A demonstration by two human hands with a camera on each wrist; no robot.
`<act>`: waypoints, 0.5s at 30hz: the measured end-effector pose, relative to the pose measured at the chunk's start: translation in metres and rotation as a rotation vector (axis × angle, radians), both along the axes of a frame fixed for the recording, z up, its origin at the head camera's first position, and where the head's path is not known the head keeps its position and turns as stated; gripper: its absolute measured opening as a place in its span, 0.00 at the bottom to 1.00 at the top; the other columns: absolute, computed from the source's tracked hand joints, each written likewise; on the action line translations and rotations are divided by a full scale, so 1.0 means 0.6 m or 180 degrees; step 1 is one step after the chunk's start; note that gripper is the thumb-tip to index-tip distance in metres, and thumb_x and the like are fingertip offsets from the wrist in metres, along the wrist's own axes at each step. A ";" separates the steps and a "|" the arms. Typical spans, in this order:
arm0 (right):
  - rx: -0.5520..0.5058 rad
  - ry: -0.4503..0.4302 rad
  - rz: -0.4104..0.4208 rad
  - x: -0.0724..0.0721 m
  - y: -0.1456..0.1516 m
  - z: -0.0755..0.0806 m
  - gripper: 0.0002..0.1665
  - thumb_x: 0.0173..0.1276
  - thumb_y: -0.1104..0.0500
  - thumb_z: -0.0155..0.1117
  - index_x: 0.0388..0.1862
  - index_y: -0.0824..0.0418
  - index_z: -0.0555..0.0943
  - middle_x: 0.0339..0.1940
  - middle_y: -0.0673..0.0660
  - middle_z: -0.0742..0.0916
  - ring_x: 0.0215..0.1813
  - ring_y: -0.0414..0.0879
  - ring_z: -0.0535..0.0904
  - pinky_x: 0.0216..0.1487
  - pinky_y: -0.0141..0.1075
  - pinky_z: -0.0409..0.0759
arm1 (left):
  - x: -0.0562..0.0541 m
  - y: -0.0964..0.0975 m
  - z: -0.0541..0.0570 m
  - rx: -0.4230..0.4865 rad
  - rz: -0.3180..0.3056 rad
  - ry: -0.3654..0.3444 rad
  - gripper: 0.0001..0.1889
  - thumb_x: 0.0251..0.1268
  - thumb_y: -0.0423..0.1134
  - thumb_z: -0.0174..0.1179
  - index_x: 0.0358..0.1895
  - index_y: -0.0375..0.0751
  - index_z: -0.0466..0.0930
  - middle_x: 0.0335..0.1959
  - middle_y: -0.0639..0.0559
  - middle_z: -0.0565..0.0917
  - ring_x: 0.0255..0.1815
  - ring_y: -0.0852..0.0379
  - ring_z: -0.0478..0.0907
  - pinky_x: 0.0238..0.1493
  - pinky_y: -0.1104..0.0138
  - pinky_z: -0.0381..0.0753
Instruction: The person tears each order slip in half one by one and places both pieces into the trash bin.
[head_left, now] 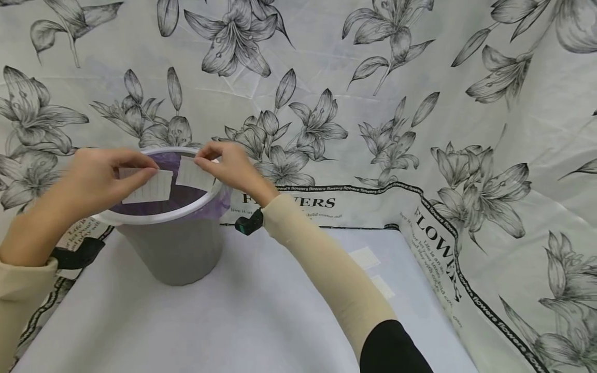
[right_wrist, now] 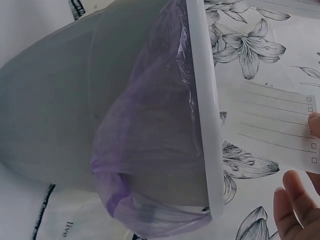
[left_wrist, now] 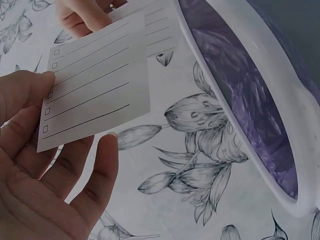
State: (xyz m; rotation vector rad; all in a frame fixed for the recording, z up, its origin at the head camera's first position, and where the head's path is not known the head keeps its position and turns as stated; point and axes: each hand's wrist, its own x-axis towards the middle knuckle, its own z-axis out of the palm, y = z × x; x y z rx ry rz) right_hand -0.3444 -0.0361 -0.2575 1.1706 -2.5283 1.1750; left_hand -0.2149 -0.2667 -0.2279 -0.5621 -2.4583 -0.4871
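Note:
My left hand (head_left: 95, 178) pinches a sheet of note paper (head_left: 148, 187) between thumb and fingers, over the mouth of a grey waste bin (head_left: 174, 254). Ruled lines with small checkboxes show on this sheet in the left wrist view. With thumb and forefinger, my right hand (head_left: 230, 165) holds a second lined note sheet (right_wrist: 277, 125), also above the bin. A white rim (head_left: 158, 218) tops the bin, and a purple bin bag (right_wrist: 150, 135) lines it, its edge folded down outside. The bin's bottom is hidden from view.
Two more pale paper pieces (head_left: 365, 258) lie on the white table (head_left: 261, 311) at the right, partly behind my right sleeve. A cloth with flower prints (head_left: 303, 77) hangs behind the table and down its right side. Each wrist wears a dark strap-on camera (head_left: 79, 254).

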 end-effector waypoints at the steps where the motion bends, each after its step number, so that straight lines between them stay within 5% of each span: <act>1: -0.0019 0.0007 0.0004 -0.001 -0.004 -0.001 0.12 0.78 0.53 0.62 0.51 0.57 0.86 0.48 0.52 0.90 0.51 0.40 0.83 0.52 0.28 0.78 | -0.001 -0.003 0.002 -0.0007 0.0021 0.0013 0.06 0.62 0.31 0.72 0.41 0.42 0.91 0.39 0.40 0.91 0.32 0.46 0.85 0.30 0.74 0.73; 10: 0.0027 -0.0049 0.0009 -0.007 -0.022 -0.005 0.14 0.78 0.53 0.62 0.54 0.56 0.88 0.50 0.52 0.90 0.52 0.41 0.83 0.51 0.28 0.79 | -0.008 -0.030 0.008 0.0010 0.0244 -0.0140 0.06 0.69 0.38 0.68 0.44 0.43 0.90 0.42 0.39 0.91 0.35 0.46 0.84 0.32 0.78 0.71; 15: 0.0185 -0.0090 -0.0017 -0.005 -0.025 -0.009 0.15 0.79 0.52 0.62 0.56 0.55 0.89 0.54 0.51 0.91 0.56 0.42 0.83 0.54 0.28 0.79 | -0.008 -0.033 0.006 0.0020 0.0403 -0.0330 0.09 0.72 0.41 0.65 0.46 0.41 0.90 0.46 0.35 0.89 0.40 0.40 0.84 0.36 0.61 0.78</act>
